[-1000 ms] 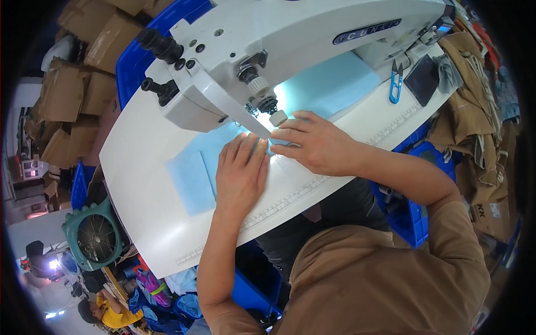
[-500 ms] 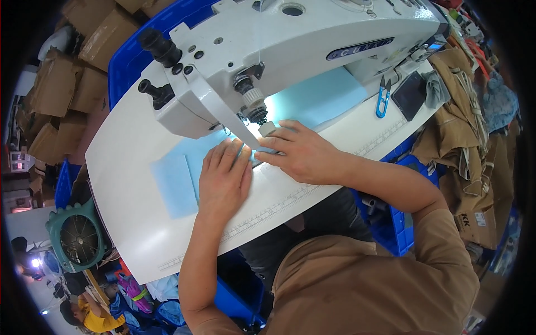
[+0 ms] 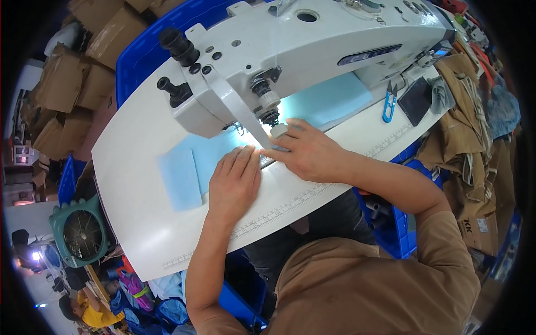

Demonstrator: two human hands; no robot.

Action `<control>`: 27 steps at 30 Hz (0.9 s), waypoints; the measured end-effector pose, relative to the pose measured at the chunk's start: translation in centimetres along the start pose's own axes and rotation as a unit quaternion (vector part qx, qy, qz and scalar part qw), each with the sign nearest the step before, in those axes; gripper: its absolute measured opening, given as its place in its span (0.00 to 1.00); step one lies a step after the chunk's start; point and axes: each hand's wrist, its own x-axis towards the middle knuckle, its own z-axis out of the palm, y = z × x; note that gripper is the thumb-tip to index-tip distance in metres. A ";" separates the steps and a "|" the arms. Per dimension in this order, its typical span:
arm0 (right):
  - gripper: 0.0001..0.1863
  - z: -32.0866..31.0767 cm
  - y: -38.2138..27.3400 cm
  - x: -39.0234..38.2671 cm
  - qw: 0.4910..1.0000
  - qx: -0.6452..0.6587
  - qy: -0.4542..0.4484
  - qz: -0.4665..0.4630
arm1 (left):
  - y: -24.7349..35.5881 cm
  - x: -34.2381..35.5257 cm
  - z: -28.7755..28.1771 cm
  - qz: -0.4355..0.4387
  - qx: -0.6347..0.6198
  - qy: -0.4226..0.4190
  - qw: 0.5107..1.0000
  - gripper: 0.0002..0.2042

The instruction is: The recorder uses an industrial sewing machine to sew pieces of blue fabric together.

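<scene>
Light blue cloth (image 3: 180, 178) lies flat on the white table under the head of a white sewing machine (image 3: 209, 109). A folded or layered edge shows at the cloth's left part. My left hand (image 3: 234, 181) rests palm down on the cloth, fingers stretched out toward the lit needle area. To the right of the needle, my right hand (image 3: 312, 151) has its fingers apart, its fingertips close to a pale round knob (image 3: 278, 130). Both hands' fingertips nearly meet in front of the machine head, which hides the needle and presser foot.
Blue-handled thread snips (image 3: 389, 103) and a dark phone (image 3: 415, 101) lie at the table's right. A printed ruler scale (image 3: 285, 209) runs along the front edge. Brown cloth (image 3: 463, 128) is heaped at right. A green fan (image 3: 82, 233) stands left, and a person in yellow (image 3: 96, 311) is beyond.
The view has shifted slightly, so the machine and table appear farther right. My left fingers lie closer together; both hands stay beside the needle area.
</scene>
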 end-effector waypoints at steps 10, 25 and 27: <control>0.20 0.3 0.6 0.4 0.999 0.020 0.028 0.010 | 0.2 0.3 0.1 -0.006 -0.013 0.028 1.000 0.18; 0.18 0.0 1.5 1.5 0.999 0.017 0.012 0.027 | -0.3 1.2 -0.6 -0.010 0.009 -0.033 0.999 0.20; 0.17 0.2 1.5 1.5 0.999 0.011 0.023 0.028 | -0.4 1.2 -0.6 -0.012 0.007 -0.032 0.999 0.20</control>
